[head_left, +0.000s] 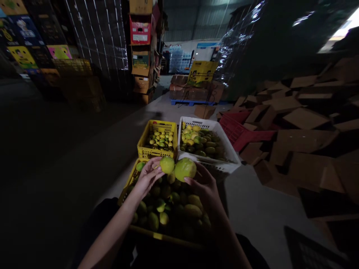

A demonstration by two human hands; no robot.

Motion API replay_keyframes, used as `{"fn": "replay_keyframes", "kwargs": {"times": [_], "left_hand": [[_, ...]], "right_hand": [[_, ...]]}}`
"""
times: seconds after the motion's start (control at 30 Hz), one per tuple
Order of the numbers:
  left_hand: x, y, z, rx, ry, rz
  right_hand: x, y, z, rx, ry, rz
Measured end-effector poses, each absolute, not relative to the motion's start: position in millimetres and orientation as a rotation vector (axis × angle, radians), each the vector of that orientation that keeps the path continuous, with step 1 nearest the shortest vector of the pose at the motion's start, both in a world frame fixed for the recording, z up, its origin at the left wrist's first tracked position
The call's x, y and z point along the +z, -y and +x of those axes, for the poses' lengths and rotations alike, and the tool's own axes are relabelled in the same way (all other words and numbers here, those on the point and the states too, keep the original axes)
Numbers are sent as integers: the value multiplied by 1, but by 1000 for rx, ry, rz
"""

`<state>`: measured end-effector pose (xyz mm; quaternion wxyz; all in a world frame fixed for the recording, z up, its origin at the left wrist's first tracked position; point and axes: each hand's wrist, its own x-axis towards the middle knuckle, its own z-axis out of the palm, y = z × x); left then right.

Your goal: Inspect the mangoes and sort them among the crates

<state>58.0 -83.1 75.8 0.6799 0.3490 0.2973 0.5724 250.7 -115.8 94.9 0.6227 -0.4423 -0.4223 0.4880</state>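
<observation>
My left hand (150, 173) is closed round a small yellow-green lemon (167, 164). Beside it, my right hand (204, 184) grips a larger green-yellow lemon (185, 169), with the thumb on its lower edge. Both fruits are held up side by side above a near yellow crate (157, 236), which is filled with mostly green lemons (193, 211). Behind the hands, a second yellow crate (141, 152) contains smaller yellow and green lemons (162, 140). A white crate (230, 161) to its right holds yellow lemons at the left and greener ones (211, 144) at the right.
A red crate (238, 130) leans among heaped cardboard boxes (305, 149) on the right. Farther back, a yellow box (202, 73) rests on cartons over a blue pallet (192, 102). Stacked cartons (141, 61) and wrapped pallets stand behind. Grey floor (246, 201) surrounds the crates.
</observation>
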Motion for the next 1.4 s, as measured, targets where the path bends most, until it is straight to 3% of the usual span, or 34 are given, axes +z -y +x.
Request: {"fn": "replay_keyframes", "kwargs": {"times": [0.43, 1.0, 1.13, 1.4], "left_hand": [[76, 86, 62, 1177, -874, 1101], [67, 76, 58, 1146, -951, 842], [74, 80, 56, 1150, -857, 965], [74, 80, 50, 1275, -850, 1351]], "right_hand": [[84, 109, 236, 1264, 782, -1200], [76, 115, 228, 1521, 842, -1056], [72, 111, 225, 1348, 917, -1132], [56, 107, 231, 583, 1182, -1232]]}}
